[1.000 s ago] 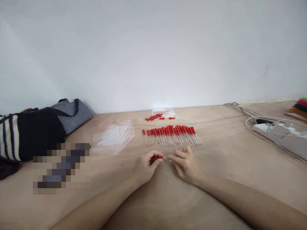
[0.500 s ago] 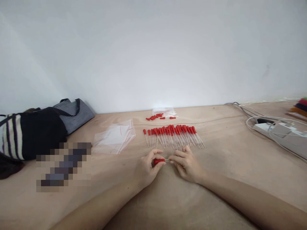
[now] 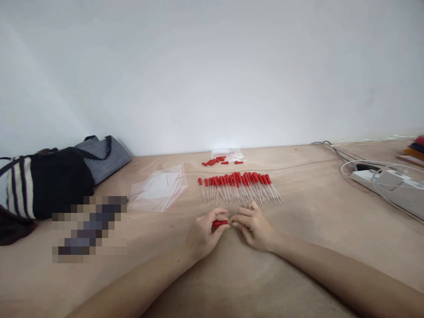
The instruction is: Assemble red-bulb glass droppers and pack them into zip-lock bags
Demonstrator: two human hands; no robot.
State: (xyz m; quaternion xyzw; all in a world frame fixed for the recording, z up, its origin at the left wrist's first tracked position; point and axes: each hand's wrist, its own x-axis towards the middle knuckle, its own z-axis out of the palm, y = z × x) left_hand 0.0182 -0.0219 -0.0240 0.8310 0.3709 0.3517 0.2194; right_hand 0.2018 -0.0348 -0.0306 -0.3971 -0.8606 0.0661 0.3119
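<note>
- At lower center of the frame, a person's left hand [image 3: 202, 230] is gripping a red rubber bulb [image 3: 219, 223] between closed thumb and fingers.
- Just beside it, the right hand [image 3: 260, 229] is bringing its fingertips together on a thin clear tube [image 3: 229, 221], whose end is meeting the bulb's mouth.
- The bulb is looking soft, light and slightly grippy, suiting a hold around its neck; the tube, probably stiff, smooth and fragile, is calling for a light pinch near the joint, without bending.
- Above the hands, at center, a row of red-topped droppers [image 3: 238, 177] is lying side by side, tips pointing toward the person.
- Behind the row, loose red bulbs [image 3: 225, 163] are resting near a small clear bag [image 3: 218, 153].
- Flat plastic bags [image 3: 152, 192] are overlapping left of center on the wooden table [image 3: 314, 198].
- A striped bag [image 3: 107, 159] is leaning at the left; a power strip [image 3: 402, 194] is sitting at the right edge.
</note>
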